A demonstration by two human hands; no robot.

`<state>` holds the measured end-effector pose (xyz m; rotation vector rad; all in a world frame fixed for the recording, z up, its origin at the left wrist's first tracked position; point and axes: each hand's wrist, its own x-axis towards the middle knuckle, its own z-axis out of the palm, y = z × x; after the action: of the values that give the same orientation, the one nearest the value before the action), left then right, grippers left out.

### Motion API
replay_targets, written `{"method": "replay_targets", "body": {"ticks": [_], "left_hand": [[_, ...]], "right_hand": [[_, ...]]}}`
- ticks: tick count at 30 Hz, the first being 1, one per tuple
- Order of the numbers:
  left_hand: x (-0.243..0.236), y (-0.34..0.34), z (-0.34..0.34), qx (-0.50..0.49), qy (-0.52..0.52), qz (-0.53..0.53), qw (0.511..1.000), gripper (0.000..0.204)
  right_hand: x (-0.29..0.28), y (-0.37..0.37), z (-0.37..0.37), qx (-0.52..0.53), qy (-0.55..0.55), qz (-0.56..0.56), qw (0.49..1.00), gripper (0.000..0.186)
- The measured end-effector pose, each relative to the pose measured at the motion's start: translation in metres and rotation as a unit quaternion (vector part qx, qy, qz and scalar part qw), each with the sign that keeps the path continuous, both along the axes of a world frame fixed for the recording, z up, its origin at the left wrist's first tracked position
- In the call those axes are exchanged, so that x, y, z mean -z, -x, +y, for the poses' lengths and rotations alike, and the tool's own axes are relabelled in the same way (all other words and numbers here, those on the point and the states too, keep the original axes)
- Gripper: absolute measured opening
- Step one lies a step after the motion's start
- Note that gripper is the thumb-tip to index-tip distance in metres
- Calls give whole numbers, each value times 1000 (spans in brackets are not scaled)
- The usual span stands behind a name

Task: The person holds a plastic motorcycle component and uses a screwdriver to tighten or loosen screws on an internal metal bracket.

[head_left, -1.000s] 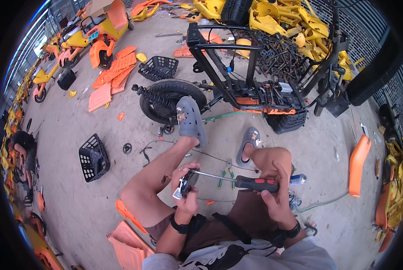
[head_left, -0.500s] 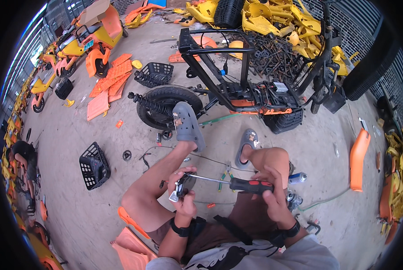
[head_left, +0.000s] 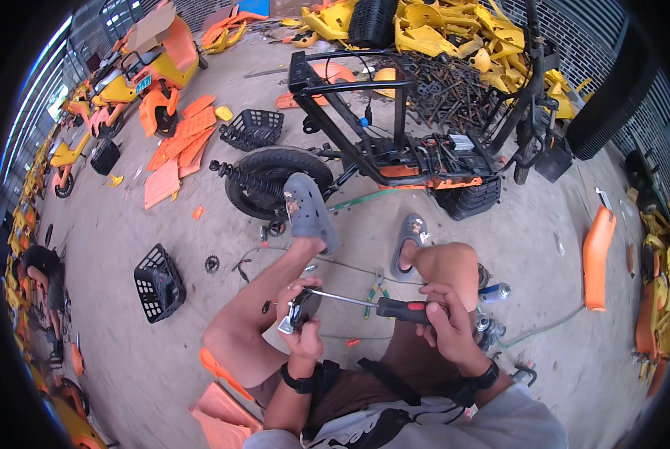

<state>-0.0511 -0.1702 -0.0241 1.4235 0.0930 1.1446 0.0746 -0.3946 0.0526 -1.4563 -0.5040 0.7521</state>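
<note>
In my left hand (head_left: 302,333) I grip a small black part with a silver piece (head_left: 286,322), held over my lap between my bent legs. A long screwdriver (head_left: 401,308) with a black and red handle lies across from my right hand (head_left: 447,325), whose fingers are closed around the handle's end; its metal tip meets the black part. Beyond my hands, green-handled pliers (head_left: 376,288) and a thin cable lie on the concrete, and a spray can (head_left: 494,292) stands or lies by my right knee; I cannot tell which.
A stripped black scooter frame (head_left: 320,90) with wheel is ahead. A black basket (head_left: 159,284) and orange panel (head_left: 598,254) lie either side. Yellow panels (head_left: 455,30), orange panels (head_left: 185,142) and parked scooters (head_left: 155,60) surround the floor. Another person (head_left: 43,277) crouches at far left.
My hands have shifted slightly left with the part and screwdriver. My right thumb and fingers have moved on the handle. The view has tilted slightly, and the distant person has shifted.
</note>
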Motion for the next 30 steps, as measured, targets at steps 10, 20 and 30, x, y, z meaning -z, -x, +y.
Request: {"method": "replay_targets", "body": {"ticks": [10,20,30], "left_hand": [[6,-12,-9,19,48,-21,998,70],[-48,8,-8,-25,-140,164,976,54],[-80,20,-31,-158,-254,85,950,53]], "right_hand": [[8,-7,-5,-8,-45,-248,968,29],[29,22,-18,43,-41,-35,998,31],[-28,65,-6,71,-61,343,935,33]]}}
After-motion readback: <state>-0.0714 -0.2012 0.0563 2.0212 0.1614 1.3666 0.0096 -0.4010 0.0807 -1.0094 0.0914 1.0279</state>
